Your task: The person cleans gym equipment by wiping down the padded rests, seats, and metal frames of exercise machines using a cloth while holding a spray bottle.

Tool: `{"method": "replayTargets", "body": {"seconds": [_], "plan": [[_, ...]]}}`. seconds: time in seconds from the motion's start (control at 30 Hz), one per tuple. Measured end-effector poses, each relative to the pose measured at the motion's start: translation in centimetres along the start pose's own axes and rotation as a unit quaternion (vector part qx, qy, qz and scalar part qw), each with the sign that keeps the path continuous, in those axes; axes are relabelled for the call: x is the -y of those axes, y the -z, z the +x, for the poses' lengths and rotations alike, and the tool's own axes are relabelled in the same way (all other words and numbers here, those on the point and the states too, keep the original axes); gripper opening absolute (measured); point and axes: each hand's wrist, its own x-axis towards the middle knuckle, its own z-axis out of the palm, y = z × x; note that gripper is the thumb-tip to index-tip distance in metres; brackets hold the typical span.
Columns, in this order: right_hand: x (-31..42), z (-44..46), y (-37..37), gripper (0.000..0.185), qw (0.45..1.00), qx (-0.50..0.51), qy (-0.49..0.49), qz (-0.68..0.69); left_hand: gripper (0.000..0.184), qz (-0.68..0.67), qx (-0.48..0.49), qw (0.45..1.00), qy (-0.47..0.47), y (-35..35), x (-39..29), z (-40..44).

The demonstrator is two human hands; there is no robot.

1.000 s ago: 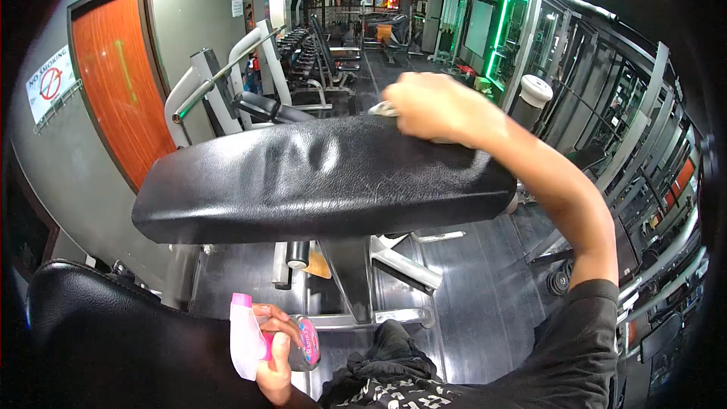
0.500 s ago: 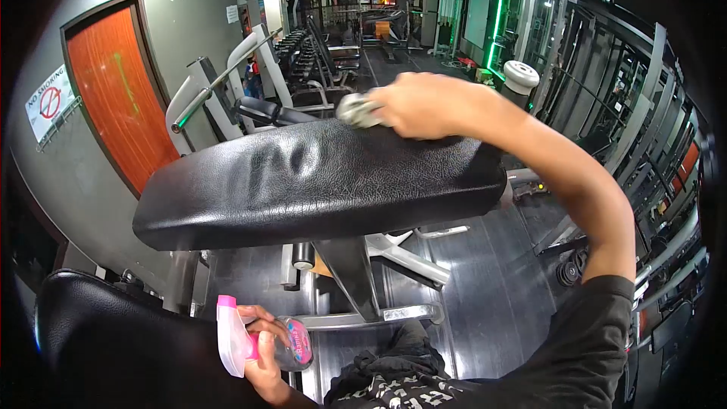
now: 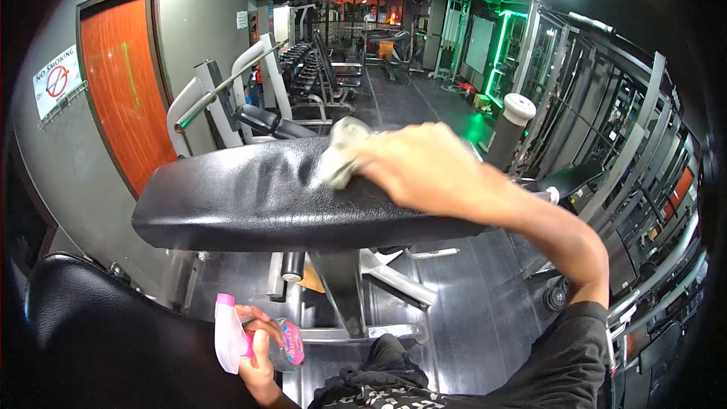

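Observation:
A light grey-green cloth [image 3: 347,153] is bunched in my right hand [image 3: 424,169], which presses it on the top of a black padded bench [image 3: 250,189]. The hand is slightly blurred by motion. The bench pad is shiny, with wrinkles in its cover left of the cloth. Low on the left, my left hand [image 3: 261,344] is wrapped round a spray bottle [image 3: 289,347] with a pink and white trigger head and a pink label. The bottle lies tilted, below the pad and apart from it.
Another black pad [image 3: 91,318] stands at the lower left. Behind the bench are a barbell rack [image 3: 219,95], a dumbbell rack [image 3: 299,72] and a white-topped post [image 3: 519,109]. Cable machines line the right side. An orange-brown door [image 3: 125,83] is in the left wall.
My right hand has brought the cloth nearer and a little left, from the pad's far edge onto its top. My left hand still holds the spray bottle. The view has tilted up slightly.

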Motion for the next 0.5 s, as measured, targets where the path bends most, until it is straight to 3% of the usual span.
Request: {"method": "replayTargets", "body": {"seconds": [0.03, 0.1, 0.13, 0.17, 0.23, 0.37, 0.4, 0.47, 0.5], "plan": [[1.1, -0.4, 0.0, 0.025, 0.999, 0.007, 0.032, 0.037, 0.036, -0.005, -0.001, 1.000, -0.002, -0.2, 0.2, 0.0], [1.5, -1.1, -1.5, 0.022, 0.964, -0.114, 0.232, 0.057, 0.036, 0.016, 0.005, 1.000, 0.003, -0.1, 0.6, 0.1], [1.6, -1.7, -1.0, 0.028, 0.971, -0.045, 0.228, 0.048, 0.037, 0.016, 0.019, 1.000, -0.007, 0.3, 0.8, 0.2], [0.8, -1.9, -0.8, 0.028, 0.971, -0.047, 0.228, 0.048, 0.037, 0.017, 0.020, 1.000, -0.009, 0.4, 0.9, 0.2], [-1.5, -2.3, -0.6, 0.030, 0.978, -0.070, 0.192, 0.041, 0.039, -0.012, 0.026, 0.999, -0.027, 0.5, 1.2, -0.1], [-6.3, -3.3, 0.4, 0.035, 0.995, -0.025, -0.048, -0.079, 0.041, -0.028, 0.035, 0.999, -0.022, 0.4, 1.0, -0.5], [-6.0, -3.3, 0.4, 0.035, 0.995, -0.024, -0.049, -0.079, 0.042, -0.025, 0.038, 0.999, -0.009, 0.3, 0.8, -0.6], [-4.7, -2.9, 0.3, 0.031, 0.980, 0.026, -0.138, -0.141, 0.042, -0.019, 0.042, 0.999, 0.003, 0.2, 0.8, -0.7], [-3.9, -2.8, 0.6, 0.031, 0.980, 0.024, -0.138, -0.140, 0.038, -0.012, 0.053, 0.998, -0.027, 0.1, 0.9, -0.7]]}}
